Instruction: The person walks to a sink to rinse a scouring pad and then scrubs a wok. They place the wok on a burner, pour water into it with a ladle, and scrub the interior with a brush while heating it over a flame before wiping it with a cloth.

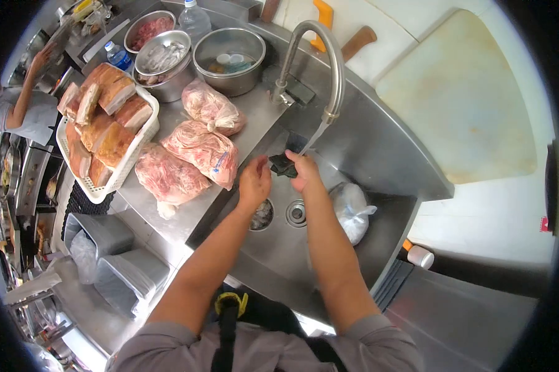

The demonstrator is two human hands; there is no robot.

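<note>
Over the steel sink (273, 266), my right hand (304, 172) is closed on a dark, folded scouring pad (282, 166). Water from the curved faucet (338, 80) runs down onto this hand. Just left of the pad is my left hand (254, 183), loosely cupped and holding nothing I can see. Below the hands are the sink drain (296, 213) and a second round opening partly hidden by my left forearm. A tied clear plastic bag (352, 214) with whitish contents lies at the right of the basin.
Bagged raw meat (202, 152) lies on the counter at left, beside a white basket (149, 118) of meat slabs. Metal bowls (230, 56) and bottles stand behind. A large cutting board (459, 105) leans on the wall. Grey bins (130, 279) and another person (25, 111) are at left.
</note>
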